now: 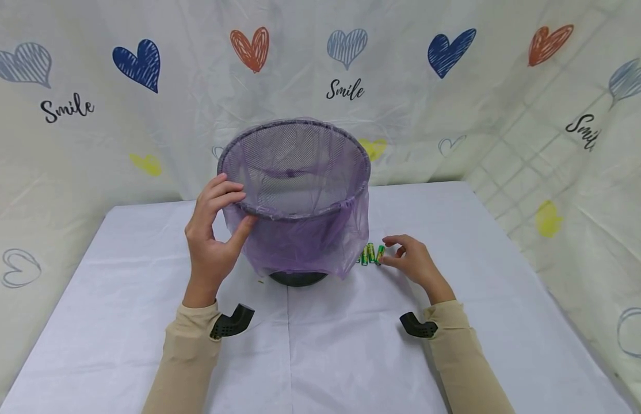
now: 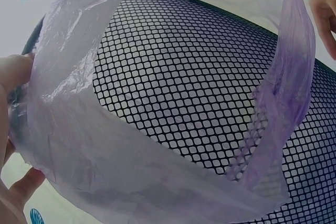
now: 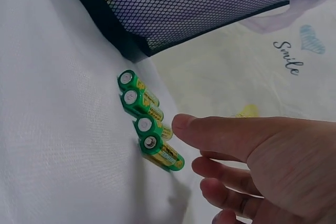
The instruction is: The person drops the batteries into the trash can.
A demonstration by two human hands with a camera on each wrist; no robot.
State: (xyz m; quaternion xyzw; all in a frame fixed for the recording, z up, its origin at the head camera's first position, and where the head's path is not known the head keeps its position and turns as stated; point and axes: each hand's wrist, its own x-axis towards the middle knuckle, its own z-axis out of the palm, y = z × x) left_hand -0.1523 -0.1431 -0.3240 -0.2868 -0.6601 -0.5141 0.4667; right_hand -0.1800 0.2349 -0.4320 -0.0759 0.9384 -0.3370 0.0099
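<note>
A mesh wastebasket (image 1: 298, 279) lined with a thin purple plastic bag (image 1: 294, 247) stands near the middle of the table. The bag is folded over the rim and hangs down outside. My left hand (image 1: 212, 244) grips the left side of the rim, thumb below it and fingers over it; the left wrist view shows the bag's loose edge and black mesh (image 2: 184, 82). Several green batteries (image 3: 163, 153) lie in a row beside the basket's base. Just right of them hovers my right hand (image 1: 415, 261), fingers loosely bent, holding nothing, its thumb close to the nearest battery.
A white cloth (image 1: 346, 345) covers the table. Behind it and at the sides hangs a pale curtain (image 1: 294, 86) printed with hearts and "Smile". A small yellowish bit (image 1: 260, 282) lies left of the basket's base.
</note>
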